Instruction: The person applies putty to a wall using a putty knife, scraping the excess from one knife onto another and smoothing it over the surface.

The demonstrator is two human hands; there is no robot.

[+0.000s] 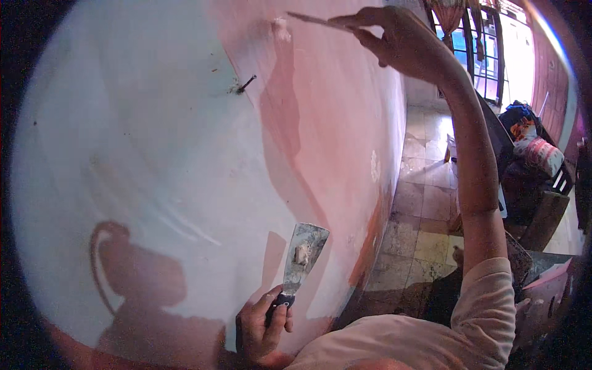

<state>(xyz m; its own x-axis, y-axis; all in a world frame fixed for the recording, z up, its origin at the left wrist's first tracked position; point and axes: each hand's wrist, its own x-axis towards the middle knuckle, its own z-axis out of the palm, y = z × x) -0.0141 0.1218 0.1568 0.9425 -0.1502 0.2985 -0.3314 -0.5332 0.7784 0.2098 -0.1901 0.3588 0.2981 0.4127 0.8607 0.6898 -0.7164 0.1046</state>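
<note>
My left hand [264,330] grips the dark handle of a wide putty knife [302,253] low in the view; its metal blade points up and carries a small lump of whitish filler. My right hand [394,40] is raised high at the top and holds a second, thin-bladed scraper [311,20] whose blade lies against the wall [154,154]. A dab of pale filler [282,28] sits on the wall just under that blade. The wall is whitish on the left and pink on the right.
A dark nail [245,84] sticks out of the wall above centre. A tiled floor [425,209] runs along the wall's base to a bright barred window [487,55]. Dark furniture with bundled bags [536,154] stands at the right.
</note>
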